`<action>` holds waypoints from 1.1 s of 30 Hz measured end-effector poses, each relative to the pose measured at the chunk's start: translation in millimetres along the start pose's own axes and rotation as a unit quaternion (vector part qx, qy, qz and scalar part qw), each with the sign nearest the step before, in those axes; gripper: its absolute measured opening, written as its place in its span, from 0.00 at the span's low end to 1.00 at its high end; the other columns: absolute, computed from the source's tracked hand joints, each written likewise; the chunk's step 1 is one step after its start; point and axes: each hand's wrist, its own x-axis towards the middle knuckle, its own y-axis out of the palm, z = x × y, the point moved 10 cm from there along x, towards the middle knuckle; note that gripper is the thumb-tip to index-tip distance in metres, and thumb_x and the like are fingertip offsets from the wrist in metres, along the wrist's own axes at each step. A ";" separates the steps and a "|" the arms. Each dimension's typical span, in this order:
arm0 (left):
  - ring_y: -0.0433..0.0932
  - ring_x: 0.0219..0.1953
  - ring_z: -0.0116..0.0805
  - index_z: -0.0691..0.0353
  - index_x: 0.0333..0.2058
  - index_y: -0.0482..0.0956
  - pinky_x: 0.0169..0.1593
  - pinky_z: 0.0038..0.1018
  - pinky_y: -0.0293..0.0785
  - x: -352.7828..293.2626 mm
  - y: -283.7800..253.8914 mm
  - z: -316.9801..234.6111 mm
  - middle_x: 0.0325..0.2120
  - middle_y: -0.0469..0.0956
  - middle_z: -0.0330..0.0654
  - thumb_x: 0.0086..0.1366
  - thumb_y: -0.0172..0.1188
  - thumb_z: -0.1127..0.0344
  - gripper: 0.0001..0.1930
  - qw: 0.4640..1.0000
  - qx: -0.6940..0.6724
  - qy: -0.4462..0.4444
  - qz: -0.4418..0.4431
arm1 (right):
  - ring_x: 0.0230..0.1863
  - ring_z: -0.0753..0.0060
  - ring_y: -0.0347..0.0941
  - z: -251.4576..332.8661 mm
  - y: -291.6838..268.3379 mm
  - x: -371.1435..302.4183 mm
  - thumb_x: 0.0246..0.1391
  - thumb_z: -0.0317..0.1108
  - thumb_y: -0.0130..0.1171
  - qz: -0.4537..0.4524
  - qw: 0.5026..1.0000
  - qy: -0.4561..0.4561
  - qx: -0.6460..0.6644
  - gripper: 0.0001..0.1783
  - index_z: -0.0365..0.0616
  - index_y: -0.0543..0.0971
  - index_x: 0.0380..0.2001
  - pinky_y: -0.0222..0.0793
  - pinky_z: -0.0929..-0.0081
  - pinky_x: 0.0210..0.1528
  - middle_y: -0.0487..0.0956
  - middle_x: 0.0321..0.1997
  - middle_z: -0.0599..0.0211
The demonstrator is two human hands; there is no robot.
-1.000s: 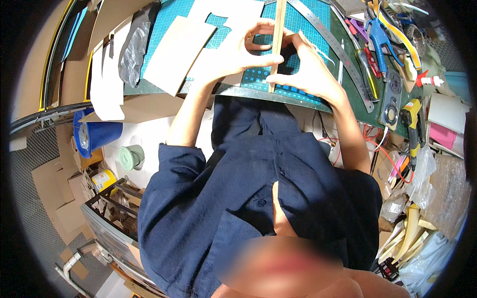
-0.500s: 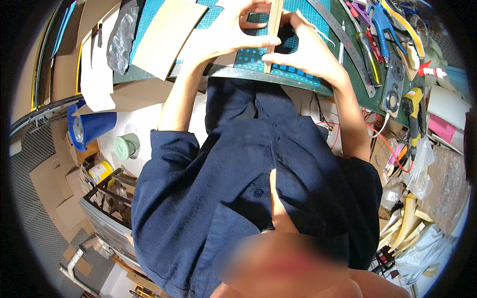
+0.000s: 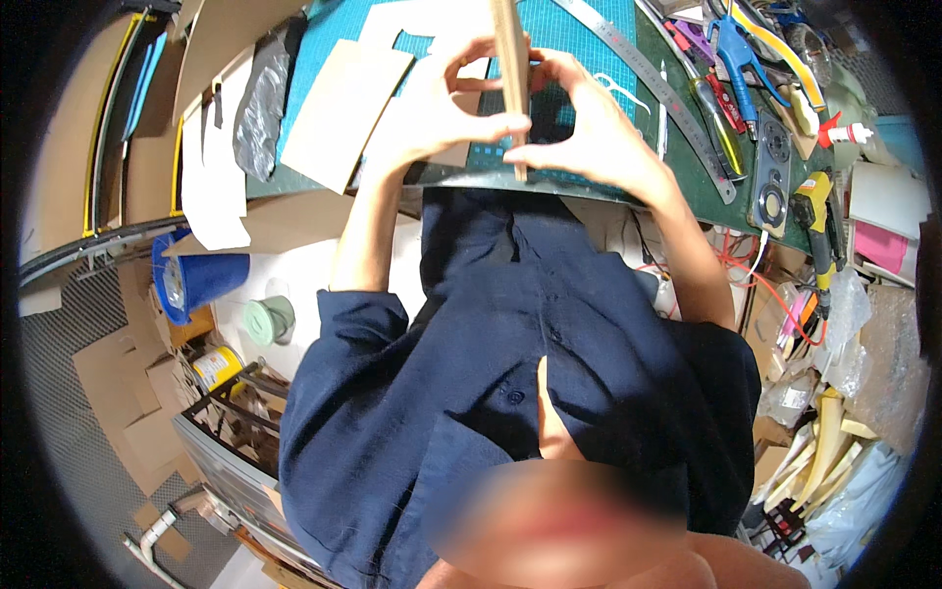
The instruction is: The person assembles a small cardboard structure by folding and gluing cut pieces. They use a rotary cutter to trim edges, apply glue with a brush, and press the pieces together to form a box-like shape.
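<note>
Both hands hold a stack of thin tan boards (image 3: 512, 79), seen almost edge-on, upright over the cutting mat near the bench's front edge. Whether they are wood or cardboard I cannot tell. My left hand (image 3: 432, 118) presses on its left side, thumb near the lower end and fingers curled farther back. From the right, my right hand (image 3: 594, 133) grips it the same way, its thumb close to the left one. The teal cutting mat (image 3: 334, 29) lies beneath. A tan sheet (image 3: 348, 113) rests on it beside my left hand.
A steel ruler (image 3: 653, 88) lies right of my hands, with a screwdriver (image 3: 721, 137) and a blue glue gun (image 3: 734, 59) beyond it. A black plastic bag (image 3: 265, 108) and white sheet (image 3: 208, 187) are at left. A blue bin (image 3: 211, 280) stands below the bench.
The board stack has tipped slightly, its far end now leaning left. Both hands moved with it and keep their grip. The whole view has shifted a little.
</note>
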 end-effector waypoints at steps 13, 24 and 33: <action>0.65 0.61 0.43 0.64 0.58 0.60 0.67 0.41 0.62 -16.1 -44.9 -45.5 0.54 0.66 0.53 0.51 0.67 0.44 0.43 0.878 -0.459 0.134 -0.022 | 0.43 0.62 0.80 87.4 22.2 3.2 0.65 0.27 0.49 -0.035 0.805 -0.016 0.592 0.19 0.37 0.59 0.55 0.81 0.67 0.45 0.74 0.45 0.53; 0.77 0.46 0.38 0.70 0.60 0.56 0.43 0.24 0.78 -4.1 19.6 -63.8 0.52 0.69 0.53 0.64 0.60 0.55 0.35 0.588 -0.797 0.135 0.024 | 0.39 0.60 0.81 104.9 22.1 13.6 0.63 0.25 0.53 -0.084 0.819 -0.029 0.567 0.13 0.34 0.61 0.46 0.83 0.68 0.40 0.76 0.39 0.50; 0.82 0.39 0.32 0.68 0.62 0.55 0.40 0.22 0.84 -13.5 26.0 -45.8 0.54 0.69 0.53 0.63 0.63 0.56 0.36 0.572 -0.812 0.114 0.023 | 0.34 0.62 0.83 92.4 22.5 14.6 0.65 0.31 0.52 -0.116 0.840 0.017 0.530 0.10 0.37 0.65 0.43 0.82 0.72 0.37 0.79 0.37 0.53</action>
